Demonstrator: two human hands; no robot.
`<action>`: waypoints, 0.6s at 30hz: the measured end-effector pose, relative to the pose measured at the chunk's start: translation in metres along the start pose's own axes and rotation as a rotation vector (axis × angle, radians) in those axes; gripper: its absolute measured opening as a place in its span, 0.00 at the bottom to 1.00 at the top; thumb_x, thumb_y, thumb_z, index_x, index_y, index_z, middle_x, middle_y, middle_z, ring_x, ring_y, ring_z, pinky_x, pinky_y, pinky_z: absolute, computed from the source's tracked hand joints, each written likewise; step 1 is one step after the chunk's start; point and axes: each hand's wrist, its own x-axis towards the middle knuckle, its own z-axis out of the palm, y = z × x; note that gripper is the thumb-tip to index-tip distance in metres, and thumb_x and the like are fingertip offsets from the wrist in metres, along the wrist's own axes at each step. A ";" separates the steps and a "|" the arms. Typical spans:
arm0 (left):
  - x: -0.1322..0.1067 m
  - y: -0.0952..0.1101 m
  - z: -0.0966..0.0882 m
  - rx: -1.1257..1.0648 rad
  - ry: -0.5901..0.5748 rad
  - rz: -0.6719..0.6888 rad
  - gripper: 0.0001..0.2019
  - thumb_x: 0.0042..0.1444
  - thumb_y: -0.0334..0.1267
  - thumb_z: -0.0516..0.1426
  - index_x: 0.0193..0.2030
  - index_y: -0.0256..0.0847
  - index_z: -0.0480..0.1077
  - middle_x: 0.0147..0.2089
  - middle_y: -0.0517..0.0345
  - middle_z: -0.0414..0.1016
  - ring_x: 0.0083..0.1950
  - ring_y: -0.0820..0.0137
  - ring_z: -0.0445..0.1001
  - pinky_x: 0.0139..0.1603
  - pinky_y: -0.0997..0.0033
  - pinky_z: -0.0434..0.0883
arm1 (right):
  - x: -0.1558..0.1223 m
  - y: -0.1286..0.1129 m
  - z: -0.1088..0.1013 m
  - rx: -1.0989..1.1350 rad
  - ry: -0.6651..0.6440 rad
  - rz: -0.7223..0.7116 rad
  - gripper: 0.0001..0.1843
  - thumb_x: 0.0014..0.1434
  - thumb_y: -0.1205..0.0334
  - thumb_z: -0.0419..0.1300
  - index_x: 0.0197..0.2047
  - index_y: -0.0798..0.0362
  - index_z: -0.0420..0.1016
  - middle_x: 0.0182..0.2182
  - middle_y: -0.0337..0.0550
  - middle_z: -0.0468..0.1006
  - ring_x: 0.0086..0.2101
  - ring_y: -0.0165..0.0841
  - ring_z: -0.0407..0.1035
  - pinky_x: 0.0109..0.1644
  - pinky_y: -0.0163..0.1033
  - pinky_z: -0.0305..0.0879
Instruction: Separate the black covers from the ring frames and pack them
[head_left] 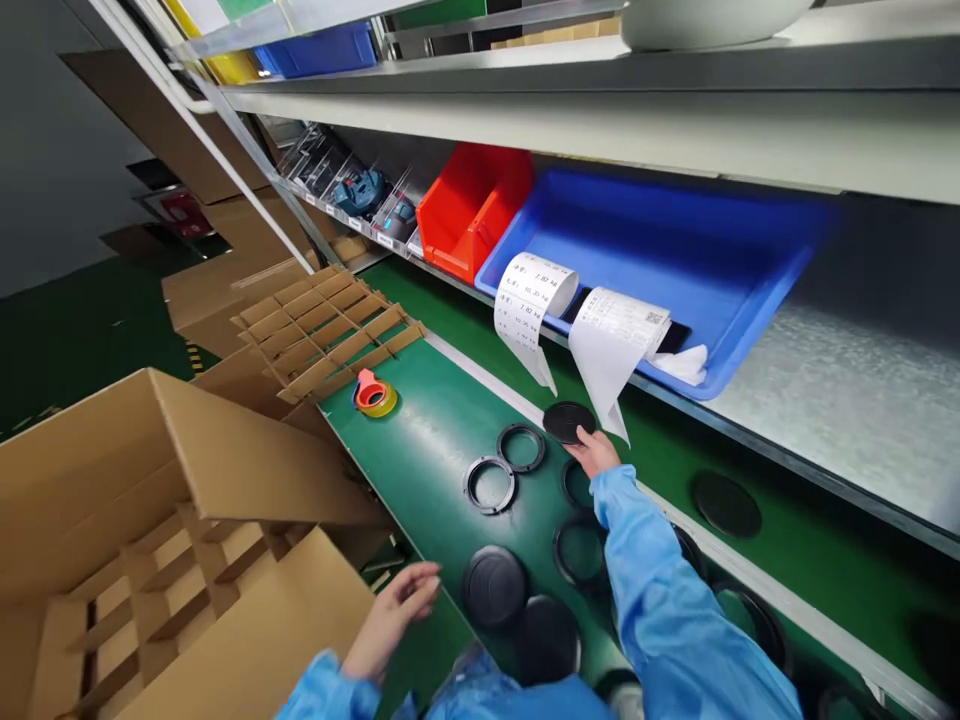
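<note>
My right hand (pixel 596 452) grips a black round lid (pixel 568 421) by its near edge, above the far side of the green worktable (pixel 435 400). My left hand (pixel 396 607) hovers at the table's near edge beside the carton, its fingers loosely bent with nothing visible in them. Two black rings (pixel 520 447) lie in the middle of the table, touching or nearly so. More black rings (pixel 559 552) lie near my right sleeve, which partly covers them. Two black discs (pixel 495 587) lie close in front of me.
An open carton (pixel 247 450) with cardboard dividers stands at the left. A cardboard grid (pixel 330 325) and a tape roll (pixel 375 397) are at the table's far end. A shelf holds a red bin (pixel 472 210) and a blue tray (pixel 645 230) with label strips (pixel 611 335) hanging over its edge.
</note>
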 end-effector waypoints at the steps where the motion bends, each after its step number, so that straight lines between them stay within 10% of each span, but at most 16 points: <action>1: 0.000 0.011 0.013 -0.080 -0.079 0.034 0.34 0.37 0.61 0.69 0.49 0.45 0.75 0.51 0.50 0.77 0.58 0.55 0.72 0.56 0.61 0.70 | -0.026 0.007 0.007 0.042 -0.037 0.049 0.19 0.56 0.50 0.69 0.42 0.56 0.74 0.40 0.49 0.81 0.43 0.42 0.77 0.52 0.55 0.73; 5: -0.001 0.037 0.061 -0.395 -0.440 0.219 0.47 0.43 0.55 0.68 0.69 0.53 0.56 0.74 0.51 0.54 0.71 0.50 0.57 0.63 0.51 0.66 | -0.147 0.032 0.039 0.269 -0.250 0.273 0.20 0.57 0.52 0.69 0.48 0.53 0.74 0.48 0.47 0.80 0.49 0.41 0.75 0.57 0.51 0.71; 9: -0.010 0.029 0.084 -0.489 -0.647 0.233 0.51 0.41 0.57 0.64 0.71 0.41 0.54 0.69 0.42 0.62 0.69 0.42 0.60 0.65 0.41 0.61 | -0.237 0.043 0.062 0.350 -0.281 0.364 0.19 0.58 0.50 0.69 0.49 0.49 0.75 0.51 0.44 0.79 0.50 0.38 0.73 0.57 0.49 0.70; 14: -0.027 0.007 0.085 -0.713 -0.795 0.236 0.49 0.42 0.49 0.66 0.71 0.40 0.54 0.65 0.43 0.68 0.69 0.43 0.60 0.71 0.40 0.54 | -0.264 0.039 0.052 0.020 -0.282 0.265 0.24 0.58 0.39 0.64 0.46 0.51 0.76 0.43 0.44 0.80 0.45 0.40 0.73 0.52 0.48 0.70; 18: -0.042 0.000 0.086 -0.819 -0.782 0.254 0.46 0.47 0.50 0.64 0.72 0.43 0.52 0.67 0.45 0.66 0.71 0.46 0.57 0.73 0.42 0.50 | -0.261 0.024 0.033 -0.460 -0.128 -0.093 0.24 0.65 0.38 0.55 0.38 0.52 0.74 0.40 0.46 0.77 0.43 0.40 0.70 0.50 0.46 0.67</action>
